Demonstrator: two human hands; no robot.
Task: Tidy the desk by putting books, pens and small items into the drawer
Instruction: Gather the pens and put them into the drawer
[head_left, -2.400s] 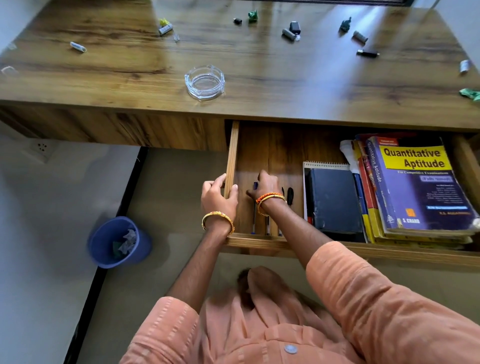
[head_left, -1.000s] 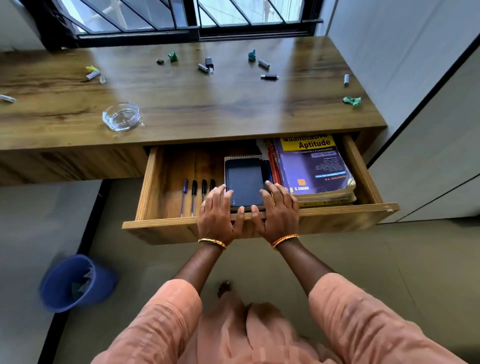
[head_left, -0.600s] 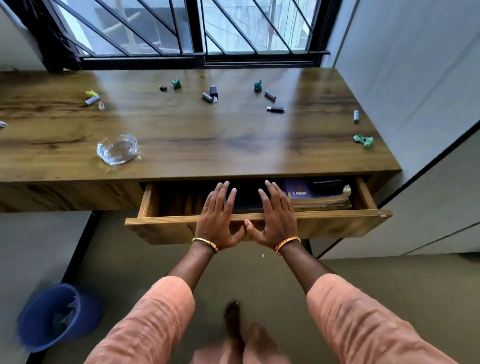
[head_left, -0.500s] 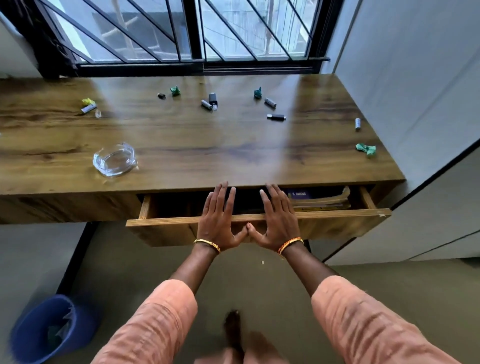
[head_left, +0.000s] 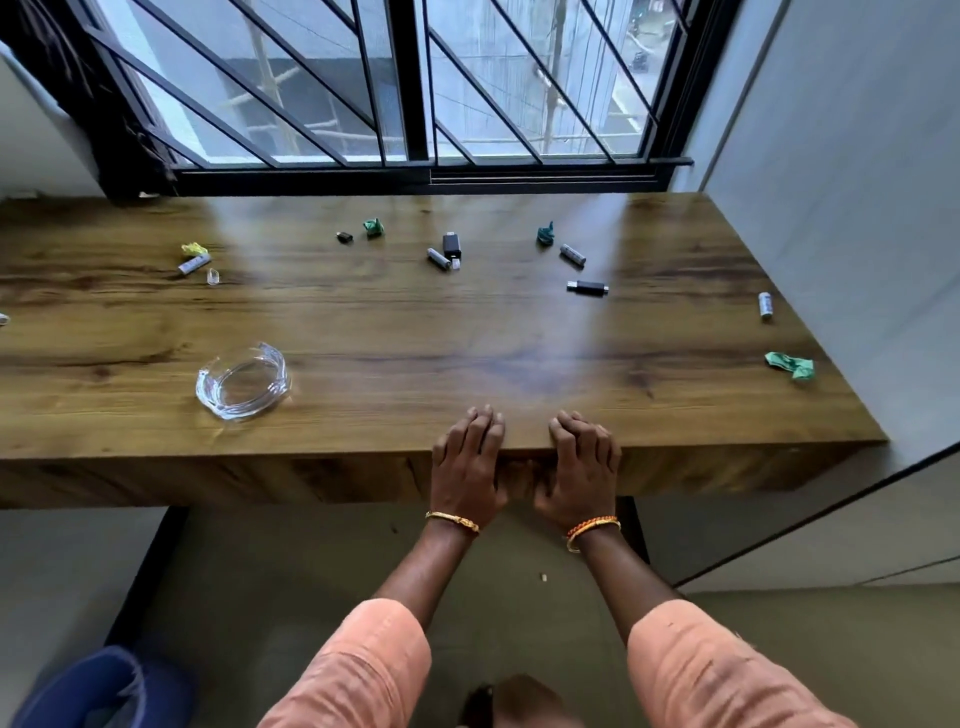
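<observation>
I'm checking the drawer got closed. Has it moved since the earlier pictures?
Yes. The drawer has slid in under the desk; its front now sits flush below the desk's front edge, books hidden.

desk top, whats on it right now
On the desk lie a glass ashtray, batteries, a black USB stick and crumpled wrappers. Fingers of the left hand and right hand hook over its front edge. The closed drawer's contents are hidden.

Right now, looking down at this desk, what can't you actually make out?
- Drawer contents: the drawer front is flush with the desk, so nothing inside shows.
- Palms and thumbs of the left hand and right hand: hidden behind the hands' backs.
- Blue bin: cut off by the bottom edge.
- Battery label: too small.
</observation>
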